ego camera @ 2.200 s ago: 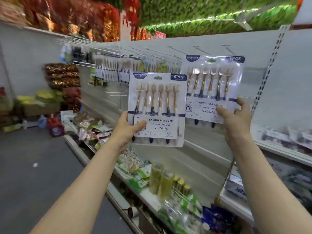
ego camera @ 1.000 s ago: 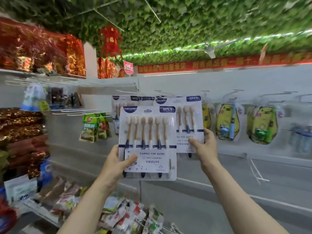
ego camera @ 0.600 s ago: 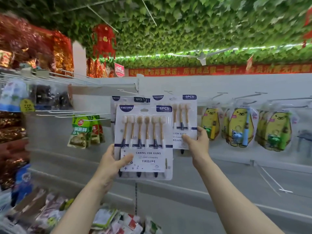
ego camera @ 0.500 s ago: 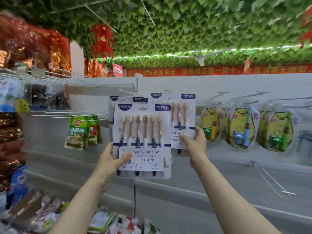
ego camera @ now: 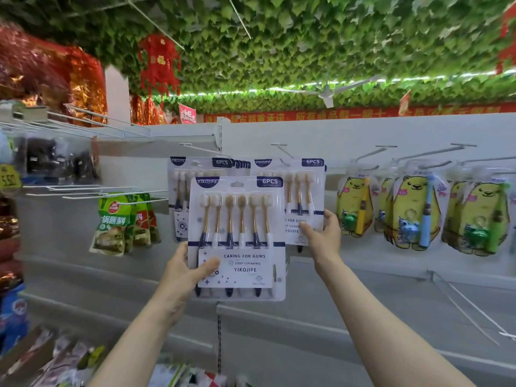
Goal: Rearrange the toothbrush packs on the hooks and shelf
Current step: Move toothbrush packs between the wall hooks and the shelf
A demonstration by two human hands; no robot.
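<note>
My left hand [ego camera: 184,272] grips the lower left edge of a white six-piece toothbrush pack [ego camera: 237,238], held upright in front of the shelf wall. My right hand [ego camera: 324,236] pinches the lower part of a second identical pack [ego camera: 304,191], raised so its top sits just under an empty wire hook [ego camera: 282,150]. Behind the front pack, several more of the same packs [ego camera: 181,191] hang together on a hook [ego camera: 198,148] to the left. The front pack covers much of both others.
Yellow bear-shaped toothbrush packs [ego camera: 413,210] hang on hooks to the right. Green snack bags [ego camera: 117,222] hang at left beneath long bare wire hooks [ego camera: 83,188]. A loose wire hook [ego camera: 469,308] juts from the lower right panel. Mixed packets [ego camera: 69,358] lie on the bottom shelf.
Both packs have travelled from another shelf section to this hook wall. Over the last half second the right-hand pack rose slightly toward the empty hook; the left-hand pack stayed level.
</note>
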